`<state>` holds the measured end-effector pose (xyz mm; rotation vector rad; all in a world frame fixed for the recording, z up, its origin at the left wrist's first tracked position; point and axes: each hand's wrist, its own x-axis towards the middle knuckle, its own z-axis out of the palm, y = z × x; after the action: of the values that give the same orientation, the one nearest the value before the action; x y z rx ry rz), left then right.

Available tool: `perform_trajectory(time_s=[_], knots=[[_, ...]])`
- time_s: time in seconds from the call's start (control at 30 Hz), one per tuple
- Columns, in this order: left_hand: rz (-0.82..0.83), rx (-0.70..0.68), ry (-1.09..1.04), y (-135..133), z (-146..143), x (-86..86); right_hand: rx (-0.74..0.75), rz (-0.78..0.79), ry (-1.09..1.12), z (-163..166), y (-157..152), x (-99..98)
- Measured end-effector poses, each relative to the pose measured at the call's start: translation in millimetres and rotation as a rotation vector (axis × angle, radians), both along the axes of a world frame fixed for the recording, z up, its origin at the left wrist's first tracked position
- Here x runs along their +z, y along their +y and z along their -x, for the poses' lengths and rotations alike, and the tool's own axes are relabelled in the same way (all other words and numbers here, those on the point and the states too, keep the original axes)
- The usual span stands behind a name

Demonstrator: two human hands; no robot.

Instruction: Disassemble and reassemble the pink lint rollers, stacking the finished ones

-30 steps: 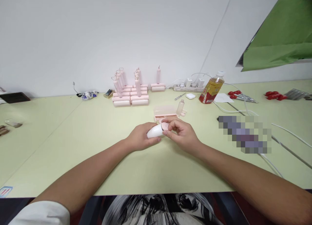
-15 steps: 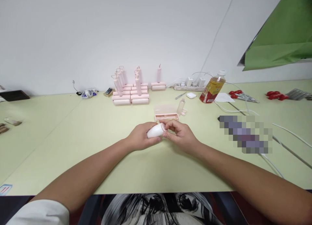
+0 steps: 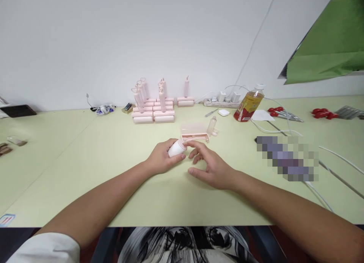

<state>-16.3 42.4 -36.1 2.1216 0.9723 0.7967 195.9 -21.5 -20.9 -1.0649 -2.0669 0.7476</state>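
My left hand [image 3: 159, 158] is wrapped around a white roll with a pink end [image 3: 175, 149], holding it tilted above the table. The roll's pink end points up and to the right. My right hand [image 3: 215, 167] is open, its fingers spread and its thumb apart. Its index fingertip reaches the pink end of the roll and seems to touch it. Just beyond the hands lies an open pink case [image 3: 196, 137] with a see-through lid raised at the back. A pale translucent handle [image 3: 211, 126] stands upright at the right end of that case.
Several pink cases with upright handles [image 3: 153, 115] stand in rows by the wall. A power strip [image 3: 209, 102], a white square gadget [image 3: 223, 112], a tilted drink bottle [image 3: 249, 103] and red-handled tools [image 3: 280, 113] are at right. Cables run across there. A coiled cable [image 3: 102, 110] lies at left.
My right hand has opened, its thumb moving down and away from the roll's pink end. The roll has shifted slightly left and tilted up more in my left hand.
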Motion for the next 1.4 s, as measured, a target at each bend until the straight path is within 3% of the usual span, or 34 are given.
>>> perform_trajectory(time_s=[0.1,0.2,0.37,0.6,0.73,0.83,0.97,1.07,1.23,1.4], knots=[[-0.055,0.082,0.006,2,2,-1.7,-0.127,-0.098,-0.012,-5,11,-1.9],[-0.126,0.129,-0.034,4,3,-5.2,-0.142,-0.098,-0.188,-11,27,-10.0],[-0.021,0.187,-0.194,8,3,-10.6,-0.153,-0.037,-0.462,-14,39,-17.3],[0.011,0.247,-0.32,12,-1,-8.5,-0.283,0.003,-0.551,-12,35,-12.2],[0.043,0.186,-0.175,15,4,-8.0,-0.222,0.006,-0.631,-12,36,-9.8],[0.046,0.043,0.037,17,11,-3.1,-0.246,0.023,-0.638,-14,36,-7.4],[-0.061,-0.164,0.324,17,16,8.4,-0.298,0.017,-0.569,-17,34,-4.2],[-0.097,-0.232,0.405,14,16,13.4,-0.321,0.034,-0.447,-16,34,-3.2],[-0.055,-0.113,0.338,12,16,11.1,-0.303,0.174,0.027,-12,33,-8.2],[0.012,-0.074,0.299,11,15,8.5,-0.206,0.097,0.292,-7,27,-11.6]])
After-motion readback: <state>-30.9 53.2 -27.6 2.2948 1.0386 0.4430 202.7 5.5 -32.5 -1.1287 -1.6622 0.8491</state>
